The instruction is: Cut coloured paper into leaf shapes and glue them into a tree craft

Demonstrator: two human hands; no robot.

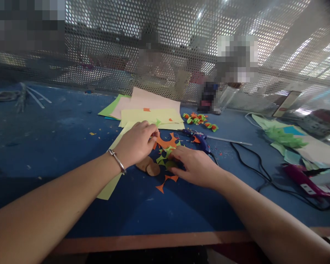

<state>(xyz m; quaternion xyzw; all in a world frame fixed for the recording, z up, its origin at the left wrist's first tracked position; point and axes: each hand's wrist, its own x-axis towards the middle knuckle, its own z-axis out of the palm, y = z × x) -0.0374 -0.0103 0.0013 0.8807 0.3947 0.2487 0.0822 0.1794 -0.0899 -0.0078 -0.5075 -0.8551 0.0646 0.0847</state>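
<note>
My left hand (139, 142), with a bracelet (117, 161) on its wrist, has its fingers curled together at the left edge of an orange paper scrap (165, 143). Whatever is in its fingertips is hidden. To the right, my right hand (196, 165) lies low over the scraps, thumb and fingers apart, beside a dull green paper disc (170, 165). Green cut-out scraps (161, 158) sit between both hands. Below the left hand are brown paper circles (153, 169). Another orange scrap (167, 180) lies nearer the front edge.
Behind the hands are stacked paper sheets (154, 96). A blue glue gun (202, 141) with a black cord (253, 169) lies right, near orange-and-green paper pieces (196, 119). A purple power strip (308, 183) is farther right. Perforated metal (176, 22) borders the blue table (143, 216).
</note>
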